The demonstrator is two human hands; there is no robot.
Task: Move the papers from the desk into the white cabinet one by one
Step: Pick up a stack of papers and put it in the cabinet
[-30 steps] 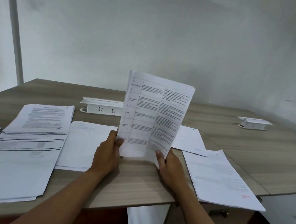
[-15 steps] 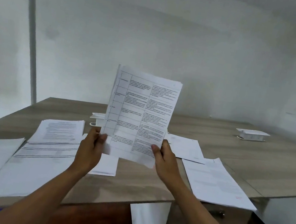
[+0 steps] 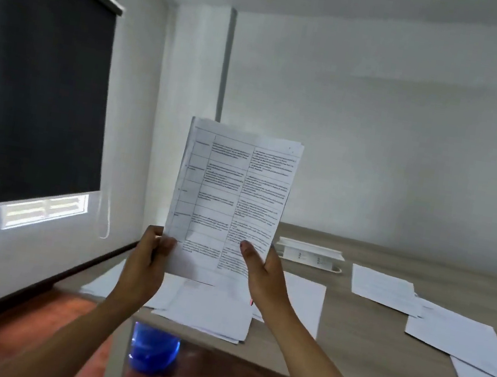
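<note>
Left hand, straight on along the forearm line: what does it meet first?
Beyond the paper the left hand already holds, probably the white wall near the corner. Depth is unclear.

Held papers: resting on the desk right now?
No. The held papers are upright in the air above the desk, gripped at the bottom edge by the left hand and right hand.

I am seeing a thin stack of printed papers (image 3: 232,200), white with a ruled table of small text, standing upright in the air above the bench's near left corner. More white papers (image 3: 209,311) are lying flat at that corner, and others (image 3: 458,332) are overlapping along the bench's right edge.
</note>
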